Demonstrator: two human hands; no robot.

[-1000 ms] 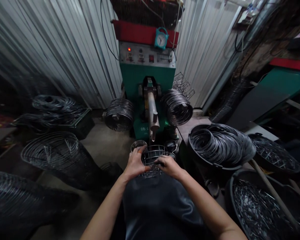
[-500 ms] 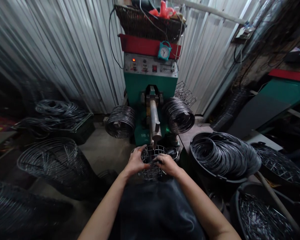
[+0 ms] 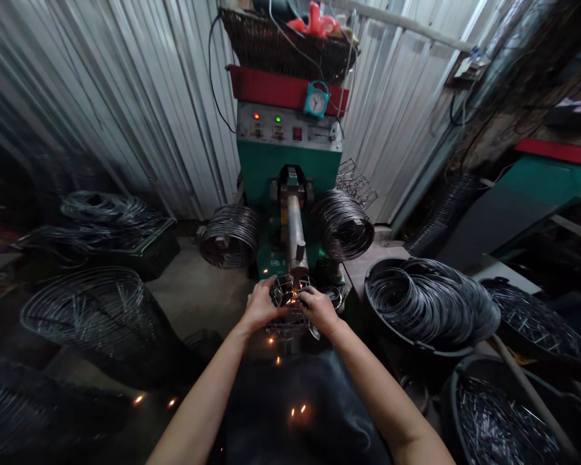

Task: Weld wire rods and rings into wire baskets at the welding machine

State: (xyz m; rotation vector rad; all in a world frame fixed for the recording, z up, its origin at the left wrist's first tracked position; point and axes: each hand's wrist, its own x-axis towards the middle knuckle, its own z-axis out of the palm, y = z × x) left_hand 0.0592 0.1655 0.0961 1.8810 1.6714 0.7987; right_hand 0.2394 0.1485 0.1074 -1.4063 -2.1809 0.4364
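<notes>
Sparks (image 3: pixel 293 298) now burst from the top of the small wire basket (image 3: pixel 290 326), and a few glowing specks are falling onto the dark apron (image 3: pixel 300 420) and the floor (image 3: pixel 198 290). Half a second ago there were none. A green lamp (image 3: pixel 277 119) on the panel of the green machine (image 3: pixel 290 161) is also lit beside the red one, which burned alone before. The basket sits higher and closer in than it did, right under the tip of the machine's metal arm (image 3: pixel 295 236). By my reading the machine is firing at this instant and a joint on the basket's rim is being welded.

The left hand (image 3: pixel 259 309) and the right hand (image 3: pixel 319 310) are both closed around the basket, one on each side. Their fingers curl over its upper wires and hold it up against the arm.

The exact spot where arm and wire meet is lost in the glare and behind the fingers. I cannot tell what, if anything, the basket rests on underneath. The tub of wire rings (image 3: pixel 430 303) to the right is clear enough, but the tub of short wire pieces (image 3: pixel 503 420) is cut off by the frame. The wire heaps at left (image 3: pixel 91 310) are dark and blurred.
</notes>
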